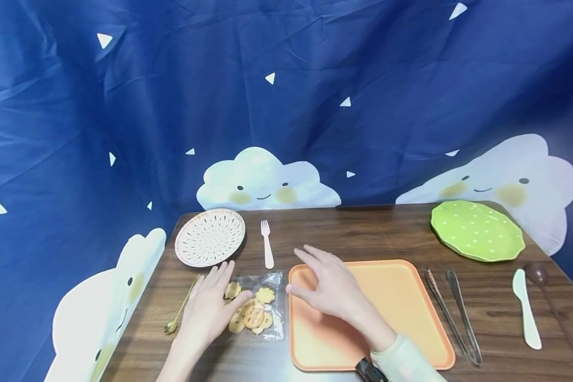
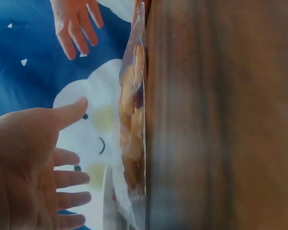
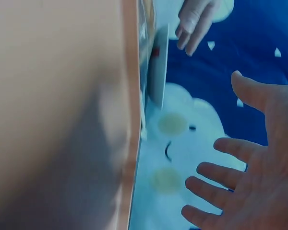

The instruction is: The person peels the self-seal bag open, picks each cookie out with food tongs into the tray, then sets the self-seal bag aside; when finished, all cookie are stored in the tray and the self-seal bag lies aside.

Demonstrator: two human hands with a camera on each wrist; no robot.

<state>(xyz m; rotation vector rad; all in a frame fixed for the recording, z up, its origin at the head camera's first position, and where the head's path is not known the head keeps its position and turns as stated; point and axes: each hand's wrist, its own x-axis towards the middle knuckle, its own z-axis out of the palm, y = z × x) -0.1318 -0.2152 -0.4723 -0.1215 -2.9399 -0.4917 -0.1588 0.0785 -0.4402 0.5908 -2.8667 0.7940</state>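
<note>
A clear plastic bag of cookies [image 1: 254,317] lies on the wooden table, left of an orange tray [image 1: 377,366]. My left hand [image 1: 206,307] hovers at the bag's left side, fingers spread and thumb over it in the head view. In the left wrist view the bag [image 2: 133,115] lies flat on the table, with the left hand [image 2: 33,158] above it, apart from it. Over the tray's left part hangs my right hand [image 1: 331,284], its fingers extended. The right wrist view has the right hand [image 3: 249,167] with nothing in its grasp.
A white patterned plate [image 1: 210,237] and a pink fork [image 1: 267,245] lie at the back. On the left is a gold spoon [image 1: 172,324]. Right of the tray are metal tongs [image 1: 463,318], a pale green knife [image 1: 526,310], a brown spoon [image 1: 537,274] and a green plate [image 1: 477,231].
</note>
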